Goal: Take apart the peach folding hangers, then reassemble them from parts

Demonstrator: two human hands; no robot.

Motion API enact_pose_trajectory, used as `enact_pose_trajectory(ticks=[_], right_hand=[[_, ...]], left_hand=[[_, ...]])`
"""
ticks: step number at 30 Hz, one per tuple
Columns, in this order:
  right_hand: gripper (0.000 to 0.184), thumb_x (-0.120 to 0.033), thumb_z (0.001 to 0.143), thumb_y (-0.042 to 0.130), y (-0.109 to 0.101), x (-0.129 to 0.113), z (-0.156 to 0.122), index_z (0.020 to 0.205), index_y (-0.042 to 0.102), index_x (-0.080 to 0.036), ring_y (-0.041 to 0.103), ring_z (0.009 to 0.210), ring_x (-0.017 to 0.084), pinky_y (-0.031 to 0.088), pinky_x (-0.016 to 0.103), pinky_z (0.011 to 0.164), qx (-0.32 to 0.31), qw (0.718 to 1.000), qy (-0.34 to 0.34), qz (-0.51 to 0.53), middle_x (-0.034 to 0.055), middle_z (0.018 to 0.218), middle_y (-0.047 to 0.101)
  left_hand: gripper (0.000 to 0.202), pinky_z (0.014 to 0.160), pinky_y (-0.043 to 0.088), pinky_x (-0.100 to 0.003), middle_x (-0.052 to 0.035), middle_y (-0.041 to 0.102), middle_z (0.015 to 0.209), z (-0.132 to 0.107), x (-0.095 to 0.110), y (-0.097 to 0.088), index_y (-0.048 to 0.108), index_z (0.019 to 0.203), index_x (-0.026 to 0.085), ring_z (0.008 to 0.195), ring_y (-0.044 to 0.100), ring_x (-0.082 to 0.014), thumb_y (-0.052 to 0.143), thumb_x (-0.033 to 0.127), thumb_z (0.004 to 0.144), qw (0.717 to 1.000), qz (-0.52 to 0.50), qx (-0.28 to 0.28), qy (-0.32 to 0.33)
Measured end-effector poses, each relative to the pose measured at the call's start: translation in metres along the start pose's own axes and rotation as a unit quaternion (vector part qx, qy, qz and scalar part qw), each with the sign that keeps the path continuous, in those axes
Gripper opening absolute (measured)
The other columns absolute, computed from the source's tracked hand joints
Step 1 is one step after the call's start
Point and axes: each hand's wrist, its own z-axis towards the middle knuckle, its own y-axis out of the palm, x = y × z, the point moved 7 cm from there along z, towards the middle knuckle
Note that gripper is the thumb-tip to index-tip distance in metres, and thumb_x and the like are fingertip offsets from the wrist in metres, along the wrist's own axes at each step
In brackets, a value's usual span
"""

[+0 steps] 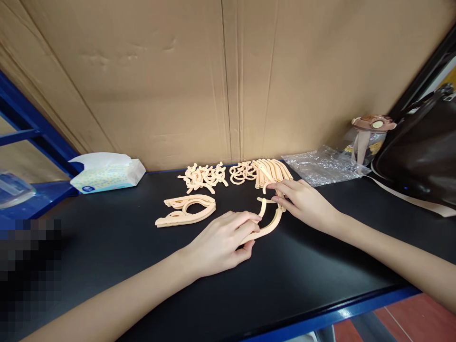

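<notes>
Both of my hands are on a peach plastic folding hanger (pixel 271 227), low over the black table. My left hand (pixel 228 240) has its fingers wrapped around the near curved arm, hiding part of it. At the far end, my right hand (pixel 302 202) pinches the joint where a small curved piece (pixel 262 207) shows. Left of my hands lie folded hangers (pixel 197 219) of the same plastic. Behind are a heap of small hook-like pieces (pixel 204 176), a cluster of curved pieces (pixel 242 172) and a row of long arms (pixel 276 170).
A tissue pack (pixel 110 175) lies at the back left. On the right are a clear plastic bag (pixel 324 166), a bottle with a brown lid (pixel 370 135) and a dark bag (pixel 420 152) with a pale strap. Cardboard (pixel 160 85) stands along the rear edge.
</notes>
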Motion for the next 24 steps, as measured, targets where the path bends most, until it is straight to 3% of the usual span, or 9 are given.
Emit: enact_pose_trajectory(ticks=[12, 24], right_hand=[[0.019, -0.024, 0.095, 0.039, 0.0001, 0.0009, 0.0012, 0.108, 0.052, -0.021, 0.063, 0.094, 0.021, 0.043, 0.039, 0.085, 0.0, 0.999, 0.016, 0.027, 0.0048, 0.109, 0.066], [0.019, -0.022, 0.096, 0.032, 0.0039, -0.0002, 0.0018, 0.099, 0.05, -0.02, 0.059, 0.099, 0.022, 0.045, 0.039, 0.084, -0.016, 0.998, -0.004, 0.068, 0.0063, 0.107, 0.064]], left_hand=[[0.021, 0.082, 0.045, -0.029, -0.0035, 0.062, 0.11, -0.0007, 0.0007, 0.0033, 0.055, 0.098, 0.018, 0.094, 0.059, -0.0156, 0.048, 0.007, 0.082, 1.0, -0.01, -0.012, 0.016], [0.022, 0.081, 0.046, -0.027, -0.0022, 0.061, 0.108, -0.0014, 0.001, 0.0039, 0.055, 0.097, 0.019, 0.087, 0.06, -0.0132, 0.045, 0.006, 0.081, 1.0, -0.012, -0.022, 0.014]])
